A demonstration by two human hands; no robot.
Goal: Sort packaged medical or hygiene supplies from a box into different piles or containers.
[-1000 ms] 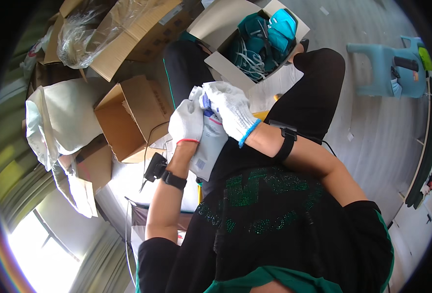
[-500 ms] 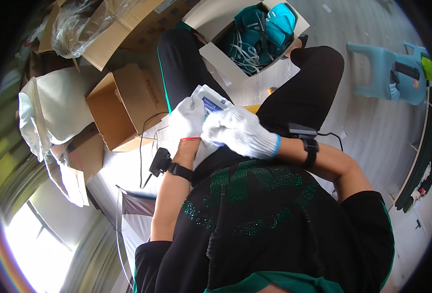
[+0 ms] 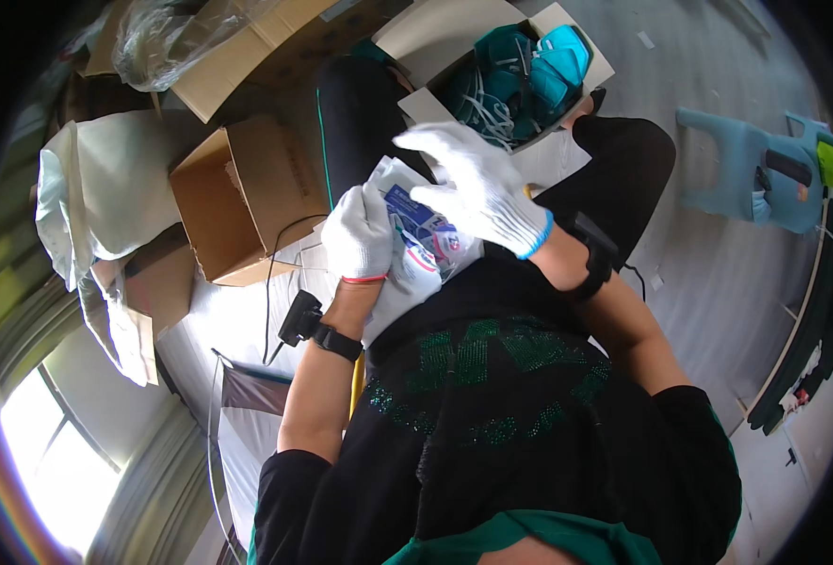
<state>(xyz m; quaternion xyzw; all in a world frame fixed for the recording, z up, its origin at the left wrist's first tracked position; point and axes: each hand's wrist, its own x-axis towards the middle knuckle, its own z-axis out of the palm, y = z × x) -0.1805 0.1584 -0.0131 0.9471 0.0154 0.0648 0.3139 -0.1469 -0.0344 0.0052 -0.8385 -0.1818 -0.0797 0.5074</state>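
Packet of white-and-blue plastic, clamped in our white-gloved left hand.
Our white-gloved right hand hovers spread, at its two o'clock.

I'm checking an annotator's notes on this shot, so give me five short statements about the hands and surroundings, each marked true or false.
1. The left hand grips the packet by its left side. True.
2. The right hand is closed in a fist. False: the right hand is open, thumb spread from the fingers.
3. An open cardboard box lies to the left of the left hand. True.
4. Teal items fill part of a carton beyond the hands. True.
5. The blue stool stands at the far left. False: the blue stool is at the right.
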